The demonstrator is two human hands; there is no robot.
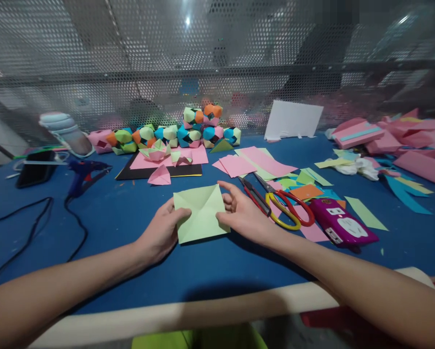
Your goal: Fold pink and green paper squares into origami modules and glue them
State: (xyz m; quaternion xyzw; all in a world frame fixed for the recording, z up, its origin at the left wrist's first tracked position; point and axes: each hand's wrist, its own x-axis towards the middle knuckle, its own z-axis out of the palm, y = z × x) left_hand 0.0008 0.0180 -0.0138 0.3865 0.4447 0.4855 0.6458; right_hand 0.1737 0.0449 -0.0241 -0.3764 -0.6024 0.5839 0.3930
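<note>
A square sheet of light green paper (200, 220), marked with diagonal creases, is held up just over the blue table. My left hand (162, 228) pinches its left edge, thumb on top and fingers underneath. At the right edge my right hand (242, 213) grips it the same way, its index finger reaching to the top corner. Beyond the paper lie a folded pink piece (160, 175) and a black sheet (130, 169) bearing pink paper and folded pieces. Right of my right hand are scissors with red and yellow handles (290, 220) and a red-handled cutter-like tool (255, 196).
Folded multicoloured paper balls (189, 137) line the back by a perforated metal screen (148, 58). At left are a blue glue gun (82, 174) with its cord, a phone (37, 168) and a bottle (65, 133). A purple power-outlet box (343, 224) and paper scraps (408, 191) are at right.
</note>
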